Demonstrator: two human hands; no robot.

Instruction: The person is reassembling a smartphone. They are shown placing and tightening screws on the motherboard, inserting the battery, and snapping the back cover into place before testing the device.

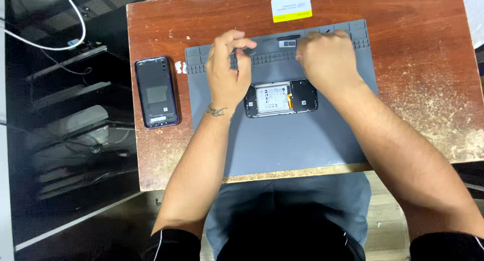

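Opened phone (281, 99) lay face down at centre of grey work mat (302, 140), white rectangular label on its battery. I saw left hand (228, 69) above phone's left end, thumb and forefinger pinched near mat's top tray row; held item too small to tell. Right hand (327, 59) loosely curled over mat's upper right compartments, contents hidden, grip undetermined. Detached dark back cover (156, 92) rested left of mat on wooden bench (418, 64). White card with yellow strip (291, 7) lay at bench far edge.
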